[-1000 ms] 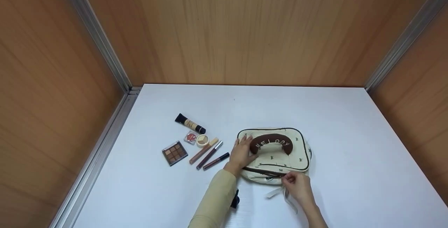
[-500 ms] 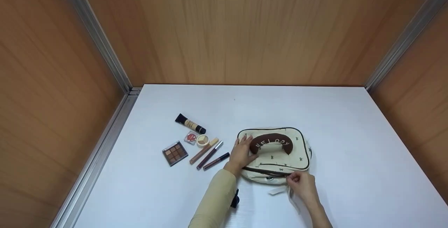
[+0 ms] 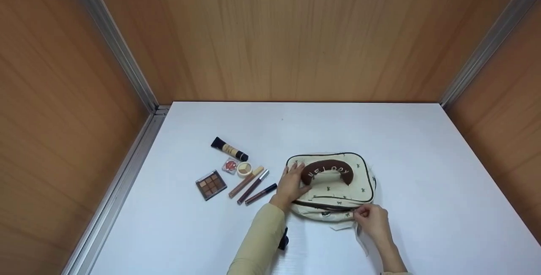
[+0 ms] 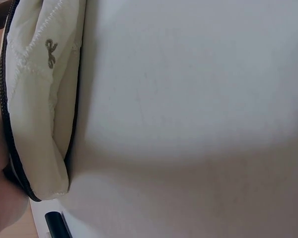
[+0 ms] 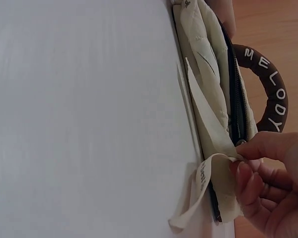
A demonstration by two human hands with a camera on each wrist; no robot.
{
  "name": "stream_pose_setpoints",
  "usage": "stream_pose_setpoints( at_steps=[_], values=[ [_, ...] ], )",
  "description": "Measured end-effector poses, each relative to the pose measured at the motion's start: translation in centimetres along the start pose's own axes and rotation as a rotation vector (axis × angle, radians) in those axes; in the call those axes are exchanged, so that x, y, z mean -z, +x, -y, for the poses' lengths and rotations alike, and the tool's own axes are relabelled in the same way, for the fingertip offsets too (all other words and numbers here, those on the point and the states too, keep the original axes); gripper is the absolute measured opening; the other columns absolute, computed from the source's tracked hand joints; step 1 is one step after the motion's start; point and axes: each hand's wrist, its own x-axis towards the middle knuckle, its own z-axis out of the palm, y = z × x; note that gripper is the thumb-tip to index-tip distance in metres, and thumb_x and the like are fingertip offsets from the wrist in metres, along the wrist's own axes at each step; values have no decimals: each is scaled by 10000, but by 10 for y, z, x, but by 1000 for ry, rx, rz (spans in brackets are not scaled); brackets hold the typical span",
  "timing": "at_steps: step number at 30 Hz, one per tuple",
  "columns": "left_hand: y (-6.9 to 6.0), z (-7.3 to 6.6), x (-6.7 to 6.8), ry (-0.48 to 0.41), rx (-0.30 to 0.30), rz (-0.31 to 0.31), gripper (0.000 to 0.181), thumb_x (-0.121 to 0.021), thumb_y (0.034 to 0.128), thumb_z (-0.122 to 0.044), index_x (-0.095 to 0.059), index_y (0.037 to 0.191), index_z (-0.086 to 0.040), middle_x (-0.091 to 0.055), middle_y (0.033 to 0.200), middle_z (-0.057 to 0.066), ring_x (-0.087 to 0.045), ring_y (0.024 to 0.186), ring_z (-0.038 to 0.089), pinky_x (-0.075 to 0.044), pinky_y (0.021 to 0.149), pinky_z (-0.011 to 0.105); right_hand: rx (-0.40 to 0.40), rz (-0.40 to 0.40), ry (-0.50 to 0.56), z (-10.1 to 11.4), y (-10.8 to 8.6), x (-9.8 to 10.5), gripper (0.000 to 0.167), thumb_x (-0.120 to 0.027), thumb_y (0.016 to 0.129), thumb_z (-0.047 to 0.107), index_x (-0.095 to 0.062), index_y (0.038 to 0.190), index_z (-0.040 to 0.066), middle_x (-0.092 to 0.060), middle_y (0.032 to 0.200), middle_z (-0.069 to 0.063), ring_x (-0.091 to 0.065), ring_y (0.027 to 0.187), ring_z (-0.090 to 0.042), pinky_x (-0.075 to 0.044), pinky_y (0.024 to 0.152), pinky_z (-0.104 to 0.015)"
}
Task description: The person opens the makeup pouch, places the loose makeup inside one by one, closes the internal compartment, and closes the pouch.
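Note:
A cream cosmetic bag (image 3: pixel 338 192) with dark piping lies on the white table, its brown "MELODY" handle (image 3: pixel 327 167) on top. My left hand (image 3: pixel 290 184) rests on the bag's left side, fingers extended over the top; in the left wrist view only part of that hand shows at the edge. At the front right corner, my right hand (image 3: pixel 374 222) pinches the ribbon zipper pull (image 5: pixel 216 156) between thumb and fingers. Right beside the thumb is the metal slider (image 5: pixel 242 143). Behind it the zipper (image 5: pixel 233 89) is parted, and the ribbon's ends hang loose over the table.
Left of the bag lie an eyeshadow palette (image 3: pixel 211 185), a black-and-beige tube (image 3: pixel 229 149), a small red compact (image 3: pixel 230 165), a round three-colour pot (image 3: pixel 244 169) and three slim lip gloss tubes (image 3: pixel 255 187). Wooden panels (image 3: pixel 270 34) enclose the table's back and sides.
My right hand has slid rightward along the bag's front edge, drawing the ribbon pull with it. The left hand and the bag have stayed nearly in place.

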Motion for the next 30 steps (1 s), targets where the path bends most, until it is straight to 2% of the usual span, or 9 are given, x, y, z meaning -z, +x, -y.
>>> stream_pose_setpoints(
  at_steps=[3,10,17,25,30],
  values=[
    [1,1,0,1,-1,3,663,-688,741,-340,-452,1271,-17,-465,1293,84,-350,1236,254,-194,1031,396,-17,4,0,-3,1,2,56,-622,713,3,-606,663,23,-513,575,4,-469,524,-111,-378,445,-195],
    [0,0,0,-4,5,7,667,-691,741,-342,-450,1274,-22,-462,1296,79,-349,1238,248,-197,1031,393,0,-26,-11,-9,4,6,53,-602,699,-4,-607,649,13,-521,566,-1,-472,517,-113,-378,449,-202],
    [0,0,1,-31,33,22,651,-680,759,-340,-444,1281,-31,-461,1295,87,-340,1243,250,-184,1035,401,-6,-44,-30,-14,10,13,51,-611,702,1,-605,652,-6,-530,562,-9,-480,512,-114,-382,440,-199],
    [1,0,0,-22,23,29,665,-690,749,-336,-441,1283,-27,-459,1297,90,-343,1241,251,-187,1035,398,6,-76,-55,-22,18,18,50,-627,701,-3,-613,663,-32,-557,579,-34,-505,531,-129,-399,460,-215],
    [0,0,0,-14,16,24,672,-694,744,-335,-441,1283,-24,-457,1300,86,-344,1240,251,-187,1035,399,6,-66,-60,-24,22,22,41,-621,704,-9,-618,675,-39,-565,591,-42,-513,539,-136,-407,469,-221]
  ],
)
